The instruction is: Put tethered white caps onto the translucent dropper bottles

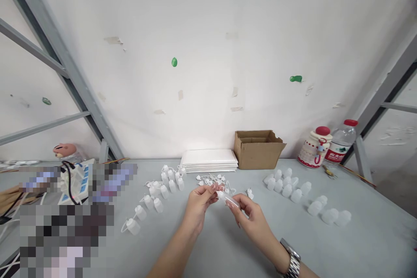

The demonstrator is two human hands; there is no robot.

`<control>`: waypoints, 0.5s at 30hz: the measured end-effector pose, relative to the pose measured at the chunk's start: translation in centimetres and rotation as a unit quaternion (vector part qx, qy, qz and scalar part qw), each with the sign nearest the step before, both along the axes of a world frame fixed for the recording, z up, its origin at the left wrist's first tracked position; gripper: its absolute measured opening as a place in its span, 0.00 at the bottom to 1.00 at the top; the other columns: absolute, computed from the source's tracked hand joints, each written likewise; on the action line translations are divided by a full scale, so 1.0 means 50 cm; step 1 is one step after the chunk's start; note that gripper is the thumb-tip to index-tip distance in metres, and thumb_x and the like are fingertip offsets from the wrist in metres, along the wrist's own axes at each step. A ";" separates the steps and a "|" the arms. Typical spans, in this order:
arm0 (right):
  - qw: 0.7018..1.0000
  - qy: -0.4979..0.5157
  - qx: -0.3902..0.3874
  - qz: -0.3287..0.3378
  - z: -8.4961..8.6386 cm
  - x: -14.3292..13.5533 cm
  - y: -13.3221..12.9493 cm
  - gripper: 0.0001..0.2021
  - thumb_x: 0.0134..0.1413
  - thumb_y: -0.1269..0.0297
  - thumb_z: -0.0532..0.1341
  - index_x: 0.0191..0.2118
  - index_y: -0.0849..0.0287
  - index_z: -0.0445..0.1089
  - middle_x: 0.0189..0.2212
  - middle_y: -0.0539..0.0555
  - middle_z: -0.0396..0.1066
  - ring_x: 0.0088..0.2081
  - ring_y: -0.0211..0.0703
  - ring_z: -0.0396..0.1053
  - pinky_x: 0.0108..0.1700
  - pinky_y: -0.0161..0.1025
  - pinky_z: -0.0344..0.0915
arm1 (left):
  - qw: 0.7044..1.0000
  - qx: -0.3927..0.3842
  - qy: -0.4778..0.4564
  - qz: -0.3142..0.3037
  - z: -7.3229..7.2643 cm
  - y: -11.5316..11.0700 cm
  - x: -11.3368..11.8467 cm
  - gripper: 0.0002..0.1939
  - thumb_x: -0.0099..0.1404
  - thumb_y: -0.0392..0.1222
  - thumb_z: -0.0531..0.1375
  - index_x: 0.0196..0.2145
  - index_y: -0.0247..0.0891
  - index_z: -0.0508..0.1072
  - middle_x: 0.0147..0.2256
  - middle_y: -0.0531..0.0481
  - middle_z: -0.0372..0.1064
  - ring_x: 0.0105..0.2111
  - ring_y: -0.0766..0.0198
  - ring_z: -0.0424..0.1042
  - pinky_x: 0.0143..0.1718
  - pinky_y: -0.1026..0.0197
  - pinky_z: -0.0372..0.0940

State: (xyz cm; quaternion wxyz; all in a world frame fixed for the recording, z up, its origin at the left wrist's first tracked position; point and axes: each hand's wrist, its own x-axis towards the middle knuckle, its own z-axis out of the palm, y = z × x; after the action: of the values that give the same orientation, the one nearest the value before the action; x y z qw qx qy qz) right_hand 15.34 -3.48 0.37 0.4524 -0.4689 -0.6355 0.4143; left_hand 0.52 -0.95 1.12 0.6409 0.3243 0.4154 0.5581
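Observation:
A small translucent plastic bottle [231,200] lies tilted between my hands above the grey table. My right hand [250,216] is closed around its body. At its neck end, my left hand [199,206] pinches a white cap [220,194], partly hidden by the fingers. Just behind my hands lies a loose pile of white caps with straps [210,179]. To the left stand several small bottles with caps and looped straps [164,191]. Over on the right are several translucent bottles without visible caps [287,190].
An open cardboard box [260,154] stands at the back beside a stack of white flat sheets [209,160]. A red-lidded jar [314,147], a water bottle [341,143] and small pliers [329,173] are back right. A power strip [78,182] with cables is on the left.

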 end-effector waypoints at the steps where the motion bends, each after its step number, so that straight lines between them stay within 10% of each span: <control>1: 1.000 0.016 -0.015 0.008 -0.002 -0.001 0.002 0.17 0.52 0.48 0.55 0.26 0.58 0.64 0.15 0.44 0.56 0.19 0.35 0.56 0.24 0.34 0.54 | 1.000 0.003 -0.007 -0.003 0.002 0.000 0.000 0.14 0.46 0.49 0.67 0.24 0.33 0.77 0.31 0.42 0.77 0.31 0.63 0.72 0.34 0.64 0.62; 15: 0.985 0.121 -0.086 0.093 -0.005 -0.004 0.015 0.20 0.50 0.45 0.55 0.27 0.59 0.66 0.15 0.45 0.60 0.18 0.35 0.59 0.23 0.34 0.59 | 0.998 0.052 0.022 0.003 0.016 0.006 -0.018 0.11 0.49 0.45 0.66 0.28 0.35 0.78 0.39 0.41 0.75 0.42 0.56 0.71 0.42 0.61 0.61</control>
State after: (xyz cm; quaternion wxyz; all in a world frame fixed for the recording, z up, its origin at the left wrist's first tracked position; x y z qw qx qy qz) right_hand 15.17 -2.75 0.14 0.4434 -0.3917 -0.5789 0.5610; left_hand -0.37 -0.67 1.94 0.6122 0.3680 0.4006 0.5738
